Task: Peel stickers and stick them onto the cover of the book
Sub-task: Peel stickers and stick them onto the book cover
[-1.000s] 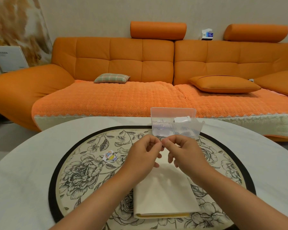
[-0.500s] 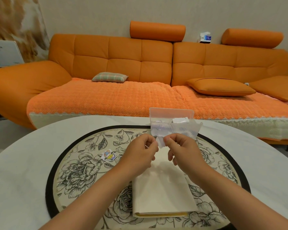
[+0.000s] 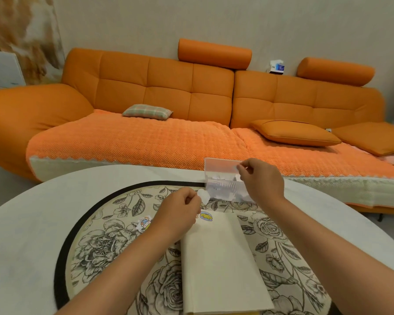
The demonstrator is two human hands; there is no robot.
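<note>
A cream-covered book (image 3: 221, 264) lies shut on the floral mat in front of me. A yellow and blue sticker (image 3: 206, 216) sits at the book's far left corner. Another colourful sticker (image 3: 143, 222) lies on the mat to the left. My left hand (image 3: 180, 210) pinches a small white backing paper (image 3: 203, 195) just above the book's far edge. My right hand (image 3: 262, 180) is raised over the clear plastic box (image 3: 218, 171) and pinches a small pale scrap (image 3: 238, 167) between thumb and forefinger. What the scrap is cannot be told.
The round floral mat (image 3: 105, 242) with a black rim lies on a white round table (image 3: 27, 235). The clear box holds several pale pieces. An orange sofa (image 3: 159, 137) with cushions stands just behind the table.
My hands, which were together pulling at one piece above the book, have parted. The right hand rose to the box; the left kept the white paper. The sticker on the book's corner now shows.
</note>
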